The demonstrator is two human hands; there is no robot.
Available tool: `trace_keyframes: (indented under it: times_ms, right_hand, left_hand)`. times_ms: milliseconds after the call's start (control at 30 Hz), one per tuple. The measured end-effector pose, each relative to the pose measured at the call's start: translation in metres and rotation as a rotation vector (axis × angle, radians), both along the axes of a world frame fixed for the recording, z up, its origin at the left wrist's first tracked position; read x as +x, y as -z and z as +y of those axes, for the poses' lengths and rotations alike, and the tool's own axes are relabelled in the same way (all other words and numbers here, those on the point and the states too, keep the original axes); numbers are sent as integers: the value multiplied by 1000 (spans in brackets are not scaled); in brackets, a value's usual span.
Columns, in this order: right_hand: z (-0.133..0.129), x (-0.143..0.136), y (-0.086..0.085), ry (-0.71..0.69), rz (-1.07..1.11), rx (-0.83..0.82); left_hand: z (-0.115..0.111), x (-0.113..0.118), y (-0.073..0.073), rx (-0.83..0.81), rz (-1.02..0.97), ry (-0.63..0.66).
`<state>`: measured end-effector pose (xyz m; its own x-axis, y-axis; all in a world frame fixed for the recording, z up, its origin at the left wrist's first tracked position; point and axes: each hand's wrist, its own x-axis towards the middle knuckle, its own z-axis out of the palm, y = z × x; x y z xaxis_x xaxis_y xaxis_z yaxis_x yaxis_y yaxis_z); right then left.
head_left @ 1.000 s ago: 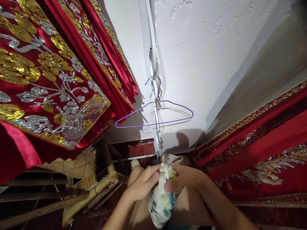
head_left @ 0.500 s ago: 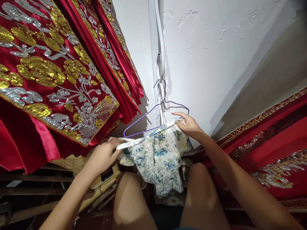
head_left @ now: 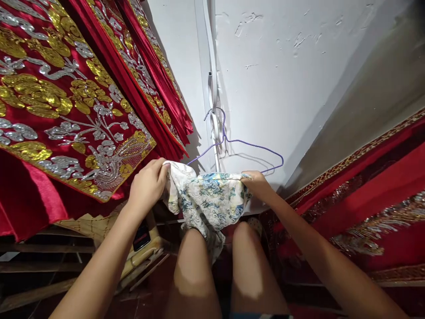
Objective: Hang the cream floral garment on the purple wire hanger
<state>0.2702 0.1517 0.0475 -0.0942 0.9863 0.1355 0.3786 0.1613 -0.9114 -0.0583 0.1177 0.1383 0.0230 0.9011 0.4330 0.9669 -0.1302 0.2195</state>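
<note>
A small floral garment [head_left: 207, 201], white with blue and green print, is stretched between my two hands just below a purple wire hanger [head_left: 239, 148]. My left hand [head_left: 148, 186] grips its left end, bunched near the red embroidered cloth. My right hand [head_left: 257, 184] pinches its right end, close under the hanger's lower wire. The hanger hooks onto a white strap [head_left: 212, 88] on the white wall. The garment's lower part droops over my knees.
Red cloths with gold and silver embroidery [head_left: 66, 102] hang at the left, and more red embroidered fabric [head_left: 368, 199] lies at the right. A woven yellowish object [head_left: 139, 241] and wooden slats [head_left: 40, 257] sit low at the left. A dark red floor lies below.
The garment went from bunched in both hands to spread wide under the hanger. My left hand has since risen toward the red cloth, and the fabric is pulled up flatter.
</note>
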Motion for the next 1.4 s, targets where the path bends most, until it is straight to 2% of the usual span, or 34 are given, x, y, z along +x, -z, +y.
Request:
trace_keyframes:
  times_ms: [100, 300, 400, 533, 600, 667, 767, 867, 967, 1033, 1133, 1200, 1267, 1333, 1400]
  right_hand:
    - [-5, 4, -8, 9, 2, -26]
    - [-16, -13, -11, -36, 8, -6]
    - [-14, -4, -11, 2, 2, -19]
    - [-7, 17, -14, 67, -25, -38]
    - [-5, 18, -14, 76, -35, -33]
    - [-7, 12, -13, 75, -40, -18]
    - [-15, -3, -8, 52, -48, 38]
    - [-28, -15, -7, 11, -56, 77]
    - [-41, -14, -11, -30, -59, 102]
    - [-46, -5, -15, 32, -21, 153]
    - [-43, 20, -22, 295, 112, 217]
    - [-37, 41, -31, 398, 144, 218]
    - [-30, 64, -44, 322, 92, 137]
    - [-27, 83, -60, 94, 19, -46]
    - [-31, 94, -73, -144, 0, -221]
  left_hand:
    - [12, 10, -3, 58, -34, 7]
    - [24, 37, -6, 36, -125, 265]
    - [26, 20, -4, -65, -196, 357]
    - [30, -24, 6, -302, -199, 475]
    - [29, -34, 9, -299, -154, 460]
    - [25, -28, 10, -173, -149, 389]
    - [16, 5, 6, 20, -222, 348]
    - [11, 41, 2, 64, -225, 404]
    - [12, 56, 6, 101, -238, 357]
    - [16, 54, 10, 124, -248, 319]
    - [20, 47, 14, 140, -201, 324]
    - [21, 43, 13, 138, -179, 325]
    - [23, 40, 10, 145, -157, 325]
    - [27, 34, 6, 174, -163, 318]
    - [33, 26, 6, 205, -255, 282]
